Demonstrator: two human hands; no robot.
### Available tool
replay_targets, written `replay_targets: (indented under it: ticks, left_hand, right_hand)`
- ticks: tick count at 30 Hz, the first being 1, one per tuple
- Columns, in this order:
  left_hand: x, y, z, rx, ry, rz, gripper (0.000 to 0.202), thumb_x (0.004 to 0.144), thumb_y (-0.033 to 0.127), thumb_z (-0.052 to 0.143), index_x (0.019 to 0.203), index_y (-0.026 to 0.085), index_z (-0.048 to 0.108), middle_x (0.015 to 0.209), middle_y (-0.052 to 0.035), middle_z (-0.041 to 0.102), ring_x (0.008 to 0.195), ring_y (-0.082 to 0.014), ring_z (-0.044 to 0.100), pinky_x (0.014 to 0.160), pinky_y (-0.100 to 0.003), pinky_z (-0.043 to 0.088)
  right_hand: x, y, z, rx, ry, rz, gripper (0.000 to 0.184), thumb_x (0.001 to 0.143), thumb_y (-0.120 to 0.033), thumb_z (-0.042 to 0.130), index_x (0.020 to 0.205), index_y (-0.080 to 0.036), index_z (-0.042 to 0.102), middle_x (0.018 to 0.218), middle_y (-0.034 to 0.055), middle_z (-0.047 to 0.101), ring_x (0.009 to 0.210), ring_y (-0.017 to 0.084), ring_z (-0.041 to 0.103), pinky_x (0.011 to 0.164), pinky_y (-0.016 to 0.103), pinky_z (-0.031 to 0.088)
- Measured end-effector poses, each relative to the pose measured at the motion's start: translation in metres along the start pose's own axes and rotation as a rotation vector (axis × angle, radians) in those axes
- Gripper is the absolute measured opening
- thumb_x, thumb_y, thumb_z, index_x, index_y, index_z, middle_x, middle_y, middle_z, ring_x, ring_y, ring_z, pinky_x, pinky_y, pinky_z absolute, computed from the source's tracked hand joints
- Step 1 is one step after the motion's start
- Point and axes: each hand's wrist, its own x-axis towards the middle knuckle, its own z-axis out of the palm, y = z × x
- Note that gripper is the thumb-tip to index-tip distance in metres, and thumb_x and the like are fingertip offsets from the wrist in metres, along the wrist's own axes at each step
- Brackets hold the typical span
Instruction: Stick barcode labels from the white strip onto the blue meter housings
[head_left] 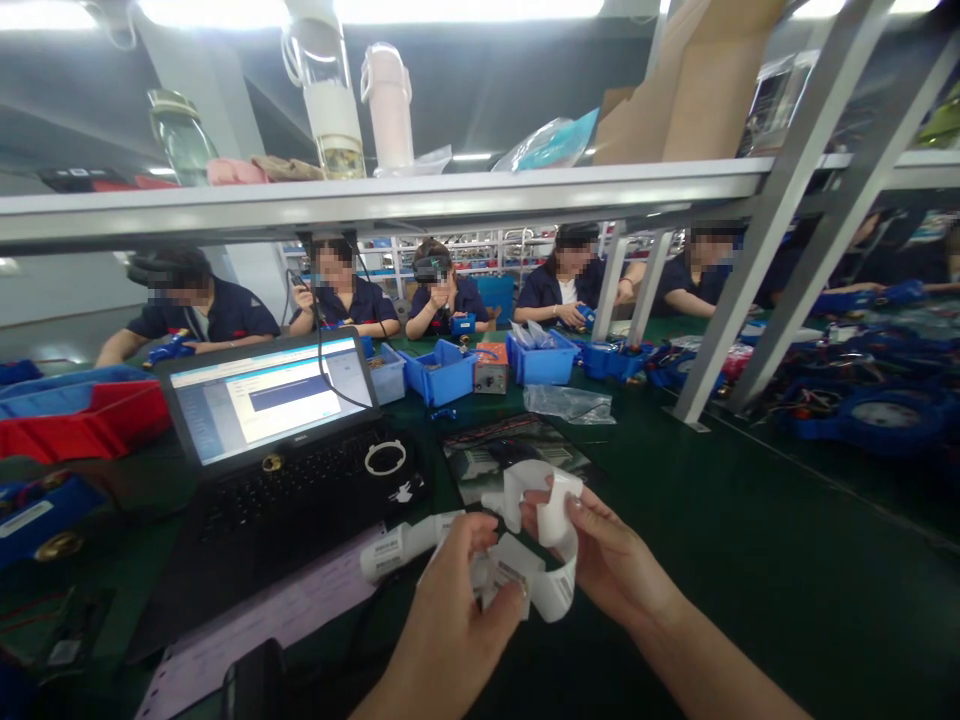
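Note:
A long curling strip of white barcode labels runs between my two hands above the green table. My left hand is closed on one part of the strip, thumb over a printed barcode. Higher up and to the right, my right hand pinches another part between thumb and fingers. The strip loops down between them, and a further rolled length trails left past my left hand toward the laptop. Behind my hands a dark mat or picture sheet lies on the table.
An open laptop stands at left, with a white ring on it. Pink paper and a black device lie in front. Blue bins line the back. Slanted metal posts rise at right. Several co-workers sit opposite under a shelf.

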Motion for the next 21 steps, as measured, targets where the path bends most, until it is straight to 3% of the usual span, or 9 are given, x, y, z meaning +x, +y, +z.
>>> replay_targets:
  ticks: [4,8,18,21]
  left_hand:
    - [-0.002,0.004,0.007,0.104,-0.036,0.11,0.052,0.07,0.009,0.056,0.118,0.026,0.046,0.12,-0.0032,0.049,0.112,-0.0217,0.046,0.097,-0.037,0.038]
    - [-0.001,-0.001,0.011,0.166,-0.061,0.198,0.055,0.07,0.001,0.049,0.116,0.03,0.048,0.121,-0.0015,0.047,0.113,-0.0209,0.044,0.096,-0.037,0.038]
    - [0.002,-0.011,0.009,0.084,0.049,0.086,0.045,0.075,0.007,0.045,0.116,0.024,0.049,0.105,-0.0052,0.053,0.091,-0.0207,0.051,0.082,-0.036,0.043]
    - [0.0,-0.011,0.007,0.077,0.058,0.113,0.041,0.077,0.008,0.045,0.114,0.025,0.05,0.102,-0.0045,0.053,0.091,-0.0203,0.05,0.08,-0.034,0.043]
  right_hand:
    - [0.001,0.005,-0.003,0.015,0.02,-0.031,0.044,0.072,-0.033,0.082,0.11,-0.022,0.063,0.109,0.008,0.064,0.1,0.023,0.06,0.087,0.033,0.047]
    - [0.001,0.005,-0.003,-0.011,0.019,-0.046,0.05,0.075,-0.034,0.079,0.119,-0.024,0.058,0.114,0.0084,0.062,0.106,0.026,0.057,0.088,0.037,0.047]
    - [0.0,0.0,0.001,-0.006,0.015,-0.032,0.045,0.072,-0.032,0.082,0.111,-0.023,0.061,0.114,0.0081,0.062,0.108,0.026,0.056,0.089,0.037,0.046]
    - [0.001,0.002,-0.001,-0.023,0.017,-0.041,0.046,0.073,-0.032,0.081,0.113,-0.024,0.061,0.115,0.0083,0.061,0.107,0.027,0.056,0.089,0.039,0.046]
